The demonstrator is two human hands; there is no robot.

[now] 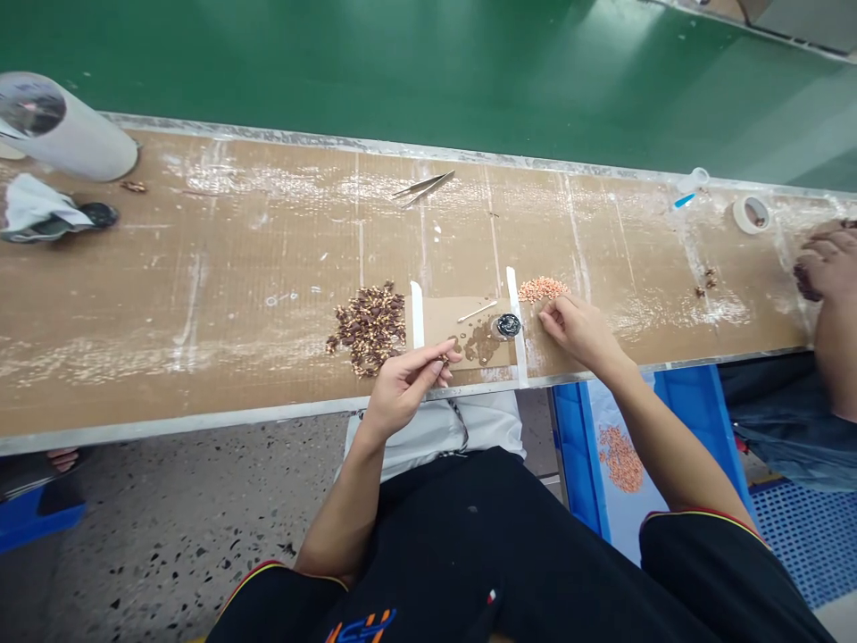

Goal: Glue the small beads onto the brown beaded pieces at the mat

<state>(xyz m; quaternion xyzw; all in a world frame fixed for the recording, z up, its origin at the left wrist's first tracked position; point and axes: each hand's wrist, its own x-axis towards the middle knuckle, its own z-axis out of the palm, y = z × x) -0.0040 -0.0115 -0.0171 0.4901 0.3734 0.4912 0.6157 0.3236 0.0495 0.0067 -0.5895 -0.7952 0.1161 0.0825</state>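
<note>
My left hand (407, 382) is closed in a pinch over the near edge of a taped-down cardboard piece (438, 313). A small brownish piece seems to show at its fingertips, too small to name. Beside it lies a heap of small dark-brown and gold pieces (370, 326). My right hand (577, 329) pinches at the table just below a pile of small orange-pink pieces (542, 288); whatever its fingertips hold is hidden. Between the hands, a small round pot of black, glossy stuff (509, 325) and a cotton swab (478, 312) rest on the stained cardboard.
Tweezers (424, 188) lie farther back. A white roll (73, 129) and a cloth (40, 210) are at left, a tape roll (751, 215) at right. Another person's hand (834, 259) works at the right edge. Below stands a blue tray (579, 446) with more orange-pink pieces.
</note>
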